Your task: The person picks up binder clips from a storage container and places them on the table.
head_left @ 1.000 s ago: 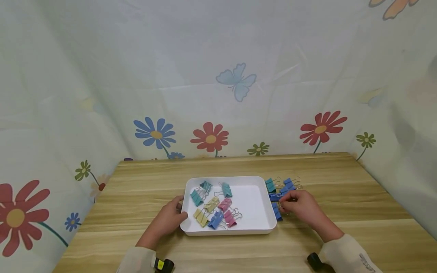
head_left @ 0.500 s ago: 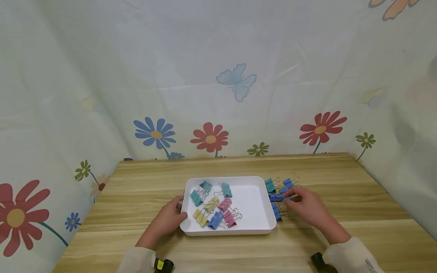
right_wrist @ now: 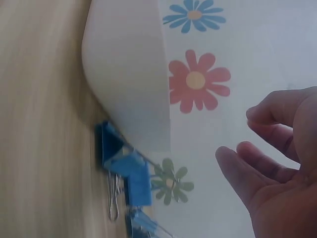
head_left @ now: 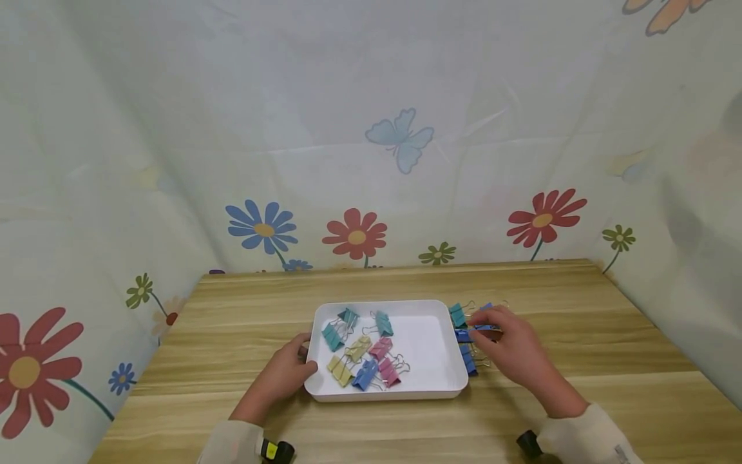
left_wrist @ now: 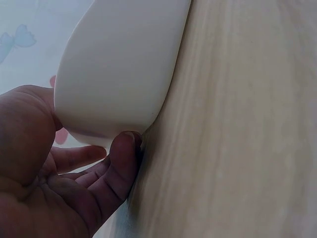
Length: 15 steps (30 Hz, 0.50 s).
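A white tray lies on the table. Its left end is gripped by my left hand, thumb at the rim; the left wrist view shows fingers curled against the outer wall. Inside the tray are several binder clips: teal, yellow, pink and blue. My right hand hovers over blue binder clips beside the tray's right end, partly covering them. In the right wrist view its thumb and fingers stand apart with nothing between them.
A teal binder clip lies by the tray's back right corner, close to the blue ones. The wooden table runs back to a flower-printed curtain. A dark camera sits at the right wrist.
My right hand pinched at the blue clips, shifting slightly right; now it has lifted a little and moved left, its thumb and fingers spread. The left hand and tray have stayed put.
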Each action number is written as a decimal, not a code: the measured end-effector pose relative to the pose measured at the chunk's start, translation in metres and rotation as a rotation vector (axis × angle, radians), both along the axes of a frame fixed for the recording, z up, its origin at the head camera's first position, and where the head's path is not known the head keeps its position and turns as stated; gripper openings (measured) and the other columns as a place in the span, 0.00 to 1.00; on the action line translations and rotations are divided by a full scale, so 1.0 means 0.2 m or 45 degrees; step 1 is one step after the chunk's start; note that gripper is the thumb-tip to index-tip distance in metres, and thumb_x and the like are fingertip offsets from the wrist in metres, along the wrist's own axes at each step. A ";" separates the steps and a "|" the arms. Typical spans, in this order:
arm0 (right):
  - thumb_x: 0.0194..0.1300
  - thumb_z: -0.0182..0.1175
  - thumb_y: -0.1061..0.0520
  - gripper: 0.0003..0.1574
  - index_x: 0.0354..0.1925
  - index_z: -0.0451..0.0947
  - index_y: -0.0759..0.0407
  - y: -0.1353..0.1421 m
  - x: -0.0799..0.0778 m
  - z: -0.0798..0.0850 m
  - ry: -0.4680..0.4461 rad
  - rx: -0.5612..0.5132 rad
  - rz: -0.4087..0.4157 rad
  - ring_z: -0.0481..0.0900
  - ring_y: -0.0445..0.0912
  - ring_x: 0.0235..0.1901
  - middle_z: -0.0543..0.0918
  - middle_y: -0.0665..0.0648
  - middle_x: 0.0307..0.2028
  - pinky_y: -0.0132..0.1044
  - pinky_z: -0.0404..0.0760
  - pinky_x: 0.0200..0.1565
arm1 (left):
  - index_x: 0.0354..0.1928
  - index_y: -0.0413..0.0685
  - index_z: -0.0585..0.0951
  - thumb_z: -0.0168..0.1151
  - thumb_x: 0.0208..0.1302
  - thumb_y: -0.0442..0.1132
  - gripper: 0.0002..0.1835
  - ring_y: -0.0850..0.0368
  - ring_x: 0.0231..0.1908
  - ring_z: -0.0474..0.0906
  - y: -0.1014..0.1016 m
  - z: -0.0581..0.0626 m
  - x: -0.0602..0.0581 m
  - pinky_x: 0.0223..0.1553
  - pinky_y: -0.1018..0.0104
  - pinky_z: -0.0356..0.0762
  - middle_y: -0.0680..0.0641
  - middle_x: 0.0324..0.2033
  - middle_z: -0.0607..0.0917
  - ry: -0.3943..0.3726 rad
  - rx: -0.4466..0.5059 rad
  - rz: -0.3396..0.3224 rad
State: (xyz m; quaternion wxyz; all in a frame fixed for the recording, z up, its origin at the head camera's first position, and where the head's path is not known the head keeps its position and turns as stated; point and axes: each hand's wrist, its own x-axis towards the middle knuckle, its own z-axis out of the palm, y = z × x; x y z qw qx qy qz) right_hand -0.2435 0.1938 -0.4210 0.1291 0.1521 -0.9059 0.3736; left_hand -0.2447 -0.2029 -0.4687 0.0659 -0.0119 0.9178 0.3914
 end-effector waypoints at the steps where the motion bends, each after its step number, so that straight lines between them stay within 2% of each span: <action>1: 0.62 0.62 0.63 0.10 0.43 0.81 0.57 -0.01 0.00 0.00 -0.011 -0.019 0.019 0.84 0.50 0.43 0.79 0.56 0.43 0.39 0.83 0.44 | 0.67 0.42 0.66 0.60 0.59 0.38 0.33 0.55 0.38 0.77 0.00 0.00 0.00 0.41 0.58 0.78 0.44 0.44 0.81 0.002 0.001 0.001; 6: 0.63 0.62 0.62 0.11 0.45 0.80 0.56 -0.06 0.00 0.03 -0.072 -0.118 0.096 0.83 0.49 0.44 0.81 0.57 0.44 0.38 0.83 0.46 | 0.67 0.43 0.67 0.60 0.58 0.38 0.33 0.55 0.39 0.77 0.00 0.01 0.00 0.41 0.58 0.78 0.43 0.45 0.82 0.011 0.003 0.001; 9: 0.63 0.62 0.62 0.13 0.47 0.79 0.58 -0.08 0.00 0.04 -0.136 -0.204 0.152 0.82 0.52 0.47 0.81 0.59 0.46 0.39 0.82 0.48 | 0.67 0.43 0.66 0.60 0.57 0.37 0.33 0.55 0.38 0.77 0.00 0.01 0.00 0.40 0.58 0.78 0.43 0.44 0.82 0.010 0.005 -0.002; 15: 0.63 0.62 0.60 0.18 0.52 0.77 0.57 -0.13 -0.01 0.03 -0.254 -0.297 0.261 0.81 0.53 0.51 0.80 0.61 0.52 0.37 0.80 0.51 | 0.67 0.42 0.66 0.61 0.56 0.37 0.34 0.55 0.37 0.77 0.00 0.01 0.00 0.39 0.59 0.78 0.44 0.43 0.82 0.007 0.011 -0.010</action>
